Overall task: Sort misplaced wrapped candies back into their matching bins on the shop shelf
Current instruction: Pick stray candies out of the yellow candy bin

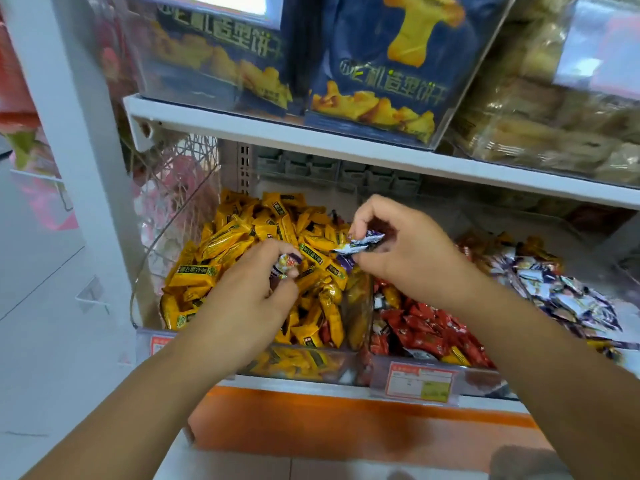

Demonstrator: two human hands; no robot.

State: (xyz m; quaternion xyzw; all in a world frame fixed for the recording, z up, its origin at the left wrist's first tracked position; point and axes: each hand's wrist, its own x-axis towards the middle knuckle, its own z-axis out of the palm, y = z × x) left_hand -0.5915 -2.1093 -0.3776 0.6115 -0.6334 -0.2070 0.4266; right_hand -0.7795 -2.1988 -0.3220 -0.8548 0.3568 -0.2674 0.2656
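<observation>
Three clear bins sit side by side on the lower shelf. The left bin (311,367) is heaped with yellow wrapped candies (228,244). The middle bin (485,379) holds red candies (426,327) with a few yellow ones mixed in. On the right lies a pile of purple-and-white candies (568,292). Over the yellow bin, my left hand (249,306) curls its fingers round a purple-and-white candy (285,263). Just to its right, my right hand (405,254) pinches another purple-and-white candy (360,242) between thumb and fingers.
The shelf above (311,133) carries clear boxes of blue biscuit packs (381,74) and pale pastries (536,109), leaving little headroom. A white upright post (79,133) stands at the left, with a wire basket of pink items beside it. Price tags (419,381) line the shelf's front edge.
</observation>
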